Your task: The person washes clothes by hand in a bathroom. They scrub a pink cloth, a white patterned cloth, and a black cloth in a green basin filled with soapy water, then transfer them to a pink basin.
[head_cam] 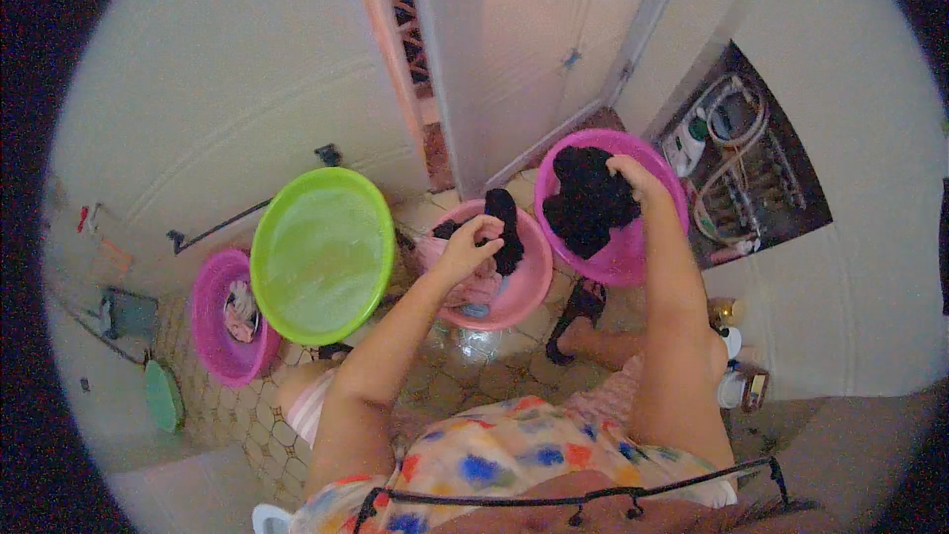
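My left hand [468,246] is over a light pink basin [535,293], its fingers curled against a long piece of black cloth [507,237]. Whether they pinch this cloth is hard to see. Pink fabric [474,285] lies under the hand inside the same basin. To the right, my right hand [636,176] grips the upper right edge of a bunched black garment [589,200]. That garment fills much of a magenta basin [652,256], and part of its lower side rests on the basin's inside.
A lime-green basin [322,256] with what looks like water stands left, partly over another magenta basin [211,326] with some laundry. A wall recess [749,156] with hoses and bottles is at right. Toiletry containers [734,386] stand by my right arm. Tiled floor [474,367] lies below.
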Demonstrator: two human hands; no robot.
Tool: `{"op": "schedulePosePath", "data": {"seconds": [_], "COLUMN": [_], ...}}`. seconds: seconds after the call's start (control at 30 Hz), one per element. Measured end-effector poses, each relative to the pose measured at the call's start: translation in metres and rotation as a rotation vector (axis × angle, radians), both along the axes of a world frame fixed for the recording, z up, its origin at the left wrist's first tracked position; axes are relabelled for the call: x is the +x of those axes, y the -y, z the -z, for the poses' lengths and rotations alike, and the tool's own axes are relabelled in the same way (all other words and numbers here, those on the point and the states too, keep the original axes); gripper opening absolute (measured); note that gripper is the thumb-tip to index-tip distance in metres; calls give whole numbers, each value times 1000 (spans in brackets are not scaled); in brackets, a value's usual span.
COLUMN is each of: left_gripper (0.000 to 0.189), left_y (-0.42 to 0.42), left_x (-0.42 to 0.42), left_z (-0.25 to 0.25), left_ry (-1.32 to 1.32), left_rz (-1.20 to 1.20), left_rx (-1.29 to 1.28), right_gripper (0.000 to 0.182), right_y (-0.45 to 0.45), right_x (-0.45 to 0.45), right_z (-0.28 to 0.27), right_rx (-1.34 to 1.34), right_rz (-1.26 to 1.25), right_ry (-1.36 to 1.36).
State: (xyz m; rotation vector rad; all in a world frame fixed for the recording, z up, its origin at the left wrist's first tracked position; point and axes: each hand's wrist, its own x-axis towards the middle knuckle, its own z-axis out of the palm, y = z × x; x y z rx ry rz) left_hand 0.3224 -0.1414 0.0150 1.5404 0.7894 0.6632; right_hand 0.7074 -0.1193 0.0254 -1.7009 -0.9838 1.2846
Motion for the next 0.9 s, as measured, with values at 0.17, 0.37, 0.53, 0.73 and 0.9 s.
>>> {"op": "schedulePosePath", "data": {"seconds": [0.17,0.37,0.53,0.73,0.9], "left_gripper": [74,76,62,46,50], "left_y": [6,22,15,13,-10], "left_x": [-33,-104,-179,-267,-308], "left_z": [-53,-112,-119,-148,-111], "left_ry": [82,261,557,566,307], "left_rz": [-150,-340,-549,-857,-968], "left_rx": [102,-401,-413,-310,-144], "right_gripper": [13,9,14,24,40], "right_y": [-19,-12,-22,-21,-22], "right_x": [-102,-259,-348,-432,-464], "right_z": [-126,-212,-202,-142,-98], "right_rx": [229,285,213,124,245], "right_rz": [-137,-179,-230,-283,-517], "right_ry": [-299,-696,-808,-683,-32]}}
